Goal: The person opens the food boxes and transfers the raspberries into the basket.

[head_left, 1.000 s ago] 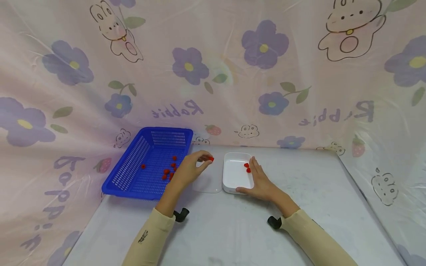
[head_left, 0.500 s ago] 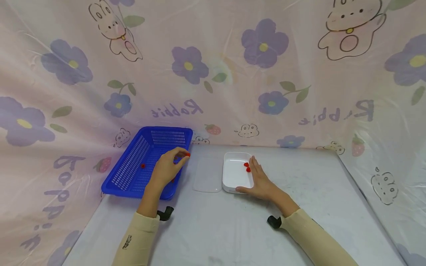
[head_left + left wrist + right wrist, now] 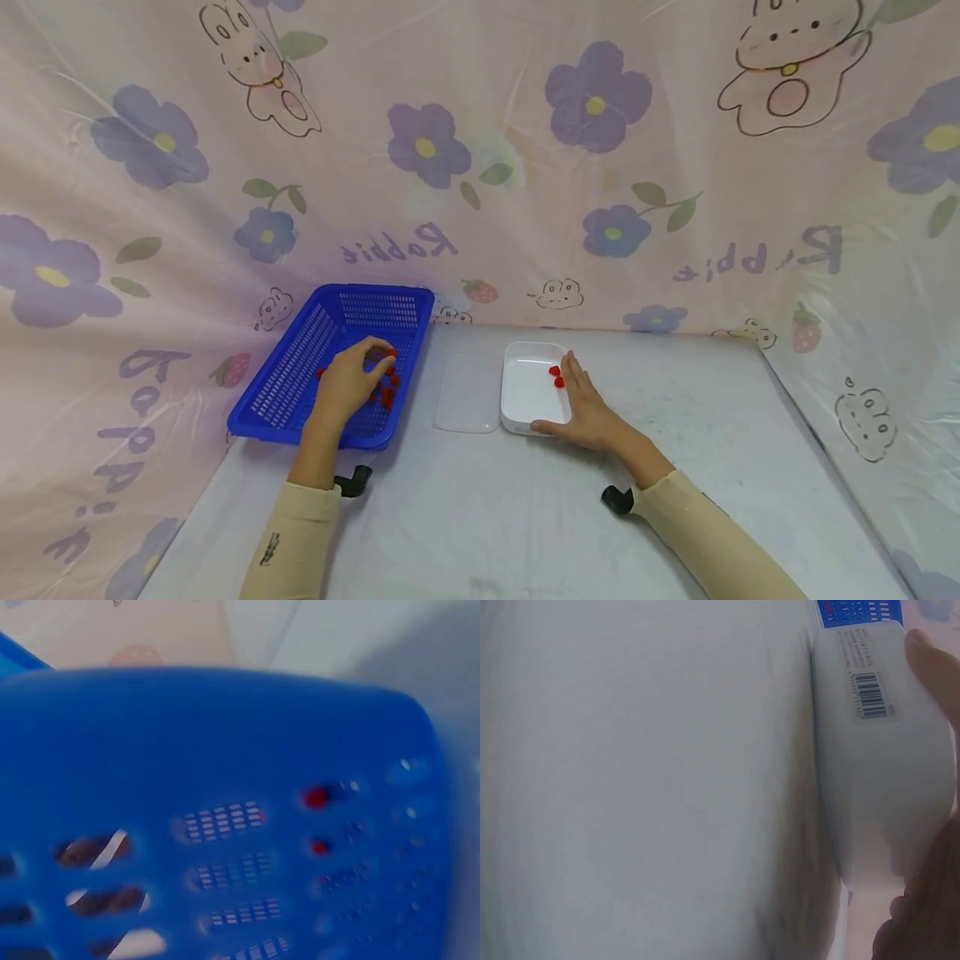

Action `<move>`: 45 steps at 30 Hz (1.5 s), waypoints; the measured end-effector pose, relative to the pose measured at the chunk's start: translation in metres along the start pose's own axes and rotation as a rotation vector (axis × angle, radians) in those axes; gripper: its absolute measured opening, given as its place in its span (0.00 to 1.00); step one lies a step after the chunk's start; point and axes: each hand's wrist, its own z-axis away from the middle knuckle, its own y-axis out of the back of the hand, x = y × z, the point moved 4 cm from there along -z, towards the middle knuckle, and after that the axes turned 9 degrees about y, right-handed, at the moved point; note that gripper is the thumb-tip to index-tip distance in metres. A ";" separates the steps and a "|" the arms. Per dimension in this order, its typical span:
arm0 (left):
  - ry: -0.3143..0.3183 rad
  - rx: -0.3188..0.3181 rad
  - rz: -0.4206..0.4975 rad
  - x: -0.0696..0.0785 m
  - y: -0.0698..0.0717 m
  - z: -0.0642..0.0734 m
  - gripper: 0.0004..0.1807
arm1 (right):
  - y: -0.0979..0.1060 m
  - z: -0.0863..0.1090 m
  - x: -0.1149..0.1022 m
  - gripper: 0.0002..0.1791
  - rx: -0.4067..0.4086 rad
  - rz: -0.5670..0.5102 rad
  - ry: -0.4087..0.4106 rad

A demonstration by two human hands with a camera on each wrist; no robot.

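Observation:
In the head view my left hand (image 3: 348, 379) is over the blue basket (image 3: 258, 421), thumb and fingertips together at a small red piece (image 3: 392, 353). Other red pieces (image 3: 387, 395) lie in the basket near its right wall; their exact kind is too small to tell. Straight fingers of my right hand (image 3: 588, 412) rest along the right side of a white box (image 3: 525, 406), with the thumb at its front edge. Two red pieces (image 3: 555, 371) sit inside by those fingers. The left wrist view mostly shows the basket wall (image 3: 225, 742), hiding most of the left hand.
A clear flat lid (image 3: 467, 400) lies on the white table (image 3: 480, 517) between basket and box. A patterned curtain (image 3: 510, 200) rises behind and at both sides. The right wrist view shows a barcode label (image 3: 871, 697) on the box.
My left hand has moved left from beside the white box to over the blue basket, with a red piece at its fingertips on the way. The right hand and box stay put.

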 end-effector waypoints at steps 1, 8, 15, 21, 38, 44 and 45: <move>0.007 0.002 -0.005 -0.002 0.000 0.000 0.15 | 0.000 0.000 0.000 0.79 -0.001 -0.001 0.002; 0.017 0.007 -0.028 -0.010 0.001 -0.001 0.17 | 0.000 0.000 -0.002 0.79 0.010 -0.003 0.003; 0.009 0.022 -0.033 -0.004 0.002 -0.001 0.16 | 0.000 -0.001 0.000 0.80 0.009 -0.007 0.005; -0.047 0.037 -0.022 0.014 -0.003 0.001 0.15 | 0.000 -0.001 0.000 0.80 0.013 -0.005 0.010; -0.216 -0.050 0.147 0.083 -0.048 -0.004 0.12 | 0.001 -0.001 -0.001 0.80 0.009 -0.007 0.010; -0.277 -0.137 0.145 0.108 -0.075 -0.009 0.12 | 0.001 0.000 -0.001 0.80 0.007 -0.011 -0.003; -0.285 -0.154 0.144 0.112 -0.080 -0.010 0.12 | 0.002 0.001 -0.001 0.80 0.006 -0.011 -0.005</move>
